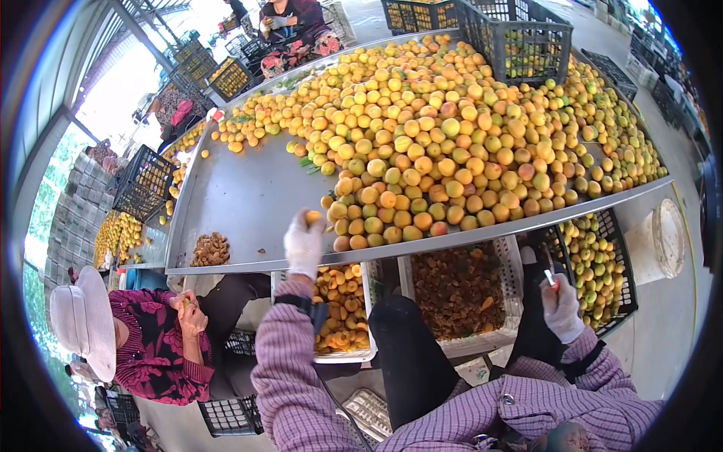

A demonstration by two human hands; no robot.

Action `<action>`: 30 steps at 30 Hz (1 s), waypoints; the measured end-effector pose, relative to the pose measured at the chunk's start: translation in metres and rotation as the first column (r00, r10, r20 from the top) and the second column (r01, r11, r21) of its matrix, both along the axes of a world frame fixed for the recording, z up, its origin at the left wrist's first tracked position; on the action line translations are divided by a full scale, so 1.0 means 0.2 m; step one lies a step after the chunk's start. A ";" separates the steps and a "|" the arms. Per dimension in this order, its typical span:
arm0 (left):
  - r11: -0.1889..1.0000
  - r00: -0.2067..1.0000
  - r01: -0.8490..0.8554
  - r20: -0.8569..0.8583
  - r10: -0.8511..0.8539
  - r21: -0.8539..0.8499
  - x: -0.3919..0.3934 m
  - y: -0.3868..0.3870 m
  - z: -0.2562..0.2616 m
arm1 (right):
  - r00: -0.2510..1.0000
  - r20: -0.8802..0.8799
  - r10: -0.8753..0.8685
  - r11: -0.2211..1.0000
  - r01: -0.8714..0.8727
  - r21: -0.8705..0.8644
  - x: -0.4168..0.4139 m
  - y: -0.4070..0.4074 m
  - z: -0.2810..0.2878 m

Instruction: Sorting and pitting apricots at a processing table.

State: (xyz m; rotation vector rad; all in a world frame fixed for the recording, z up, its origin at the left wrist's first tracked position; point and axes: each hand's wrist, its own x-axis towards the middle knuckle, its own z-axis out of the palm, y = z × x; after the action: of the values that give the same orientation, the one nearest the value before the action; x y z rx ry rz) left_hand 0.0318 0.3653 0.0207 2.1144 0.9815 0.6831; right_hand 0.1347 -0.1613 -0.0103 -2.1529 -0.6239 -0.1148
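My left hand point(304, 247), in a white glove, is over the near edge of the metal sorting table point(237, 189). Its fingers are closed on a yellow-orange apricot point(313, 216), just left of the big apricot heap point(418, 152). Lower right, beyond the table's front edge, my gloved right hand point(561, 309) grips a small slim tool point(548, 275) with a white section; its exact kind is unclear. Below the table, between my arms, a white crate of halved apricots point(342, 308) stands beside a white crate of brown apricot stones point(458, 291).
A black crate point(534, 48) sits on the table's far right. Whole apricots fill another black crate point(599, 271) near a white bucket point(658, 243). A small pile of stones point(210, 250) lies on the table's left. A co-worker in a hat point(152, 339) sits close on my left.
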 end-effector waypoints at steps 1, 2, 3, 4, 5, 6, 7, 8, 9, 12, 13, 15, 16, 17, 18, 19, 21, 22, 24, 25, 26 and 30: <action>0.982 0.992 -0.049 -0.103 0.069 0.182 -0.09 0.22 -0.06 | 0.999 -0.049 0.004 1.000 -0.004 -0.015 0.04 -0.02 -0.03; 0.960 0.957 -0.055 -0.259 0.128 0.274 -0.11 0.35 -0.07 | 1.000 0.030 -0.006 1.000 0.005 0.026 0.05 -0.02 -0.07; 0.961 0.955 -0.055 -0.266 0.130 0.271 -0.14 0.45 -0.09 | 0.994 0.105 -0.017 0.998 0.010 0.068 0.07 -0.02 -0.10; 0.942 0.897 -0.099 -0.381 0.224 0.320 -0.17 0.54 -0.11 | 0.999 0.048 0.011 1.000 -0.012 0.024 0.08 -0.04 -0.11; 0.918 0.816 -0.134 -0.484 0.317 0.374 -0.20 0.62 -0.13 | 0.999 0.042 0.016 1.000 -0.017 0.021 0.07 -0.04 -0.10; 0.919 0.813 -0.133 -0.490 0.315 0.370 -0.22 0.69 -0.16 | 0.999 0.025 0.025 0.999 -0.024 -0.025 0.07 -0.04 -0.10; 0.916 0.718 -0.108 -0.607 0.341 0.386 -0.25 0.74 -0.18 | 0.999 0.005 0.032 0.997 -0.031 -0.070 0.07 -0.05 -0.11; 0.914 0.604 -0.081 -0.709 0.363 0.398 -0.28 0.78 -0.20 | 0.999 0.022 0.041 0.999 -0.041 -0.036 0.08 -0.06 -0.15; 0.916 0.598 -0.076 -0.717 0.358 0.395 -0.29 0.79 -0.22 | 0.999 0.012 0.039 0.998 -0.039 -0.040 0.08 -0.05 -0.15; 0.934 0.481 -0.112 -0.804 0.350 0.340 -0.32 0.85 -0.20 | 0.992 0.124 -0.011 1.000 0.008 0.026 0.09 -0.04 -0.20; 0.937 0.478 -0.105 -0.810 0.341 0.332 -0.25 0.81 -0.16 | 0.993 0.118 -0.015 1.000 0.013 0.017 0.09 -0.04 -0.19; 0.960 0.289 -0.155 -0.919 0.268 0.231 -0.04 0.67 0.03 | 0.997 0.071 -0.010 0.999 0.013 -0.036 0.08 -0.04 -0.16; 0.953 0.398 -0.131 -0.866 0.302 0.273 -0.01 0.62 0.09 | 0.998 0.065 -0.006 1.000 0.008 -0.029 0.08 -0.03 -0.16; 0.960 0.596 -0.144 -0.753 0.278 0.241 0.03 0.65 0.05 | 0.996 0.089 -0.012 0.999 0.014 -0.030 0.08 -0.02 -0.16; 0.965 0.761 -0.153 -0.597 0.253 0.214 0.06 0.68 0.03 | 0.993 0.113 -0.013 1.000 0.016 -0.025 0.08 -0.01 -0.16; 0.991 0.909 -0.110 -0.412 0.069 -0.076 0.15 0.62 0.03 | 0.993 0.114 -0.023 0.999 0.026 -0.027 0.07 -0.01 -0.15; 0.960 0.975 0.075 -0.184 -0.128 -0.269 0.36 0.49 0.02 | 0.998 0.050 -0.027 0.999 0.028 -0.029 0.07 -0.01 -0.12; 0.970 0.959 0.144 -0.214 -0.186 -0.196 0.44 0.44 0.00 | 0.998 0.053 -0.033 0.999 0.035 -0.024 0.06 -0.01 -0.11; 0.975 0.926 0.220 -0.308 -0.217 -0.027 0.51 0.35 -0.10 | 0.999 -0.035 0.002 1.000 -0.003 -0.031 0.06 -0.01 -0.08; 0.942 0.882 0.315 -0.404 -0.244 0.119 0.56 0.29 -0.13 | 0.999 -0.028 -0.021 0.999 0.021 -0.028 0.06 -0.03 -0.09; 0.957 0.893 0.274 -0.393 -0.218 0.092 0.59 0.26 -0.13 | 1.000 0.003 -0.020 1.000 0.020 -0.015 0.07 -0.05 -0.10; 0.988 0.926 0.149 -0.354 -0.127 0.033 0.56 0.21 -0.16 | 0.996 -0.091 -0.017 0.999 0.022 0.050 0.05 -0.10 -0.12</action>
State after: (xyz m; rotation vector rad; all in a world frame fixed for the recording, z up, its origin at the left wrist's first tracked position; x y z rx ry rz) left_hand 0.1438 0.4070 -0.0119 2.3848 0.9937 0.2690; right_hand 0.1446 -0.1807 -0.0346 -2.1033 -0.5418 -0.0425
